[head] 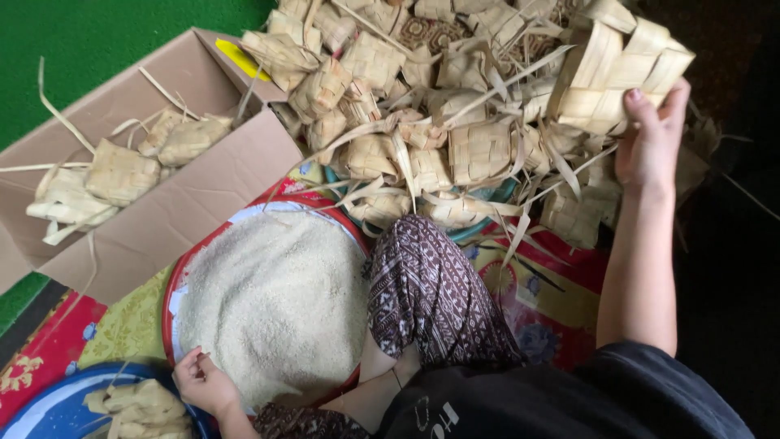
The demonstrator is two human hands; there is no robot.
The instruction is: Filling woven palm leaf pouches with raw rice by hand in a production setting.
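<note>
Pouches (422, 122) mostly unfilled in pile, few in box (195, 203); right hand (650, 138) clamped on one pouch (617, 73), left hand (203, 382) curled at rice (276, 301) w/ tray edge.

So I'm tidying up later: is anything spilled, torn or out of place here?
Nothing spilled: the rice sits inside its red-rimmed tray. Loose leaf strips trail off the woven pouch pile onto the mat, and the cardboard box lies tipped with flaps open.

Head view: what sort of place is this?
Probably a home floor set up for filling woven leaf pouches with rice: patterned mats, a cardboard box, the right hand lifting one pouch.
</note>
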